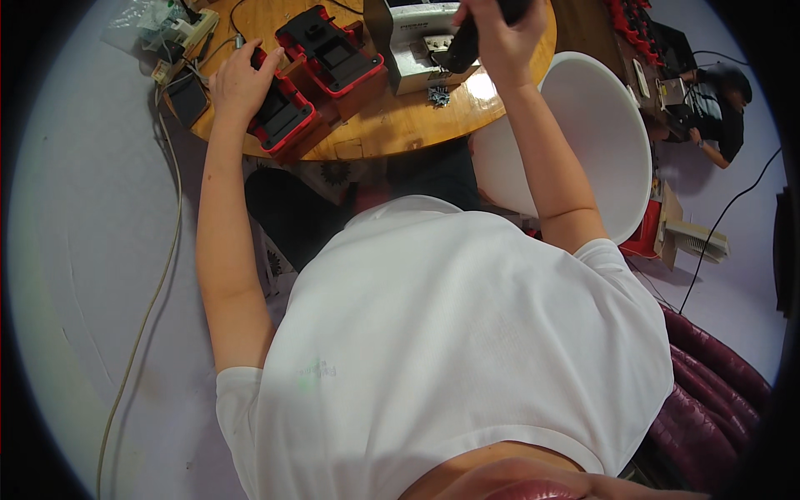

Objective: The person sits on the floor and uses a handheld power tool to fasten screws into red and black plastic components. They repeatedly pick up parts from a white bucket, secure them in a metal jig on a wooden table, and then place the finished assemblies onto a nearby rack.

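Note:
At the table's left side my left hand is on a red-and-black plastic housing, its thumb and fingers curved round the far end. A second housing of the same kind lies just to the right. Both rest on red-brown blocks. My right hand is wrapped round a black power screwdriver, whose upper part is cut off by the top edge. The tool's lower end is in front of a grey metal box, which looks like a screw feeder. A small heap of screws lies before the box.
The round wooden table has cables and a power strip at its left. A large white tub stands right of the table, under my right forearm. Another person sits at the far right. A cable hangs down at left.

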Available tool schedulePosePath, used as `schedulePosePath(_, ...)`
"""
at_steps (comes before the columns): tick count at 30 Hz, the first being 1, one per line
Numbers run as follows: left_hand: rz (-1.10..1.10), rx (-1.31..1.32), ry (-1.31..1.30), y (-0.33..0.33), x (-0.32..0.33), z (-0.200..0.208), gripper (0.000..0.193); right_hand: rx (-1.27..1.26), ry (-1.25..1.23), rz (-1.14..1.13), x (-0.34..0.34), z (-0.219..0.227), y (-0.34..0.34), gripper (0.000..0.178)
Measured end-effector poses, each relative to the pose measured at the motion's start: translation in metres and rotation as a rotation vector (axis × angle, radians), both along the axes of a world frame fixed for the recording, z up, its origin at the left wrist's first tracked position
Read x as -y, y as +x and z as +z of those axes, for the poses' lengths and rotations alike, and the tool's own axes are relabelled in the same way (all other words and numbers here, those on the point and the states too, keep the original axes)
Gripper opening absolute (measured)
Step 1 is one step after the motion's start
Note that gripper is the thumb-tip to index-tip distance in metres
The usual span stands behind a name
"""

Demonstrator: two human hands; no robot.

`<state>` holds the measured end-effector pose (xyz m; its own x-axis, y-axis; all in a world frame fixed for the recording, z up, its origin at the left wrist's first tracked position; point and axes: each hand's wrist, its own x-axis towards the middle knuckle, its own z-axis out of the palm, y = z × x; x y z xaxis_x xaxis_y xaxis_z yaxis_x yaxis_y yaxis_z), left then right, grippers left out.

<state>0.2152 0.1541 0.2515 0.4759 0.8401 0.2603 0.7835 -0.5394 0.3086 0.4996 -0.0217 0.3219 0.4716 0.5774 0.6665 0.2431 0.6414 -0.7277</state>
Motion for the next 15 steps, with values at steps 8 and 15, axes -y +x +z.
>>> schedulePosePath(8,-0.002,0.005,0.05,0.0,-0.002,-0.003,0.066,0.09,0.182,-0.047,-0.008,0.0,0.0,0.031)
schedulePosePath(15,-0.005,0.013,0.028,0.0,-0.003,-0.004,0.066,0.055,0.107,-0.038,-0.006,-0.01,-0.003,0.029)
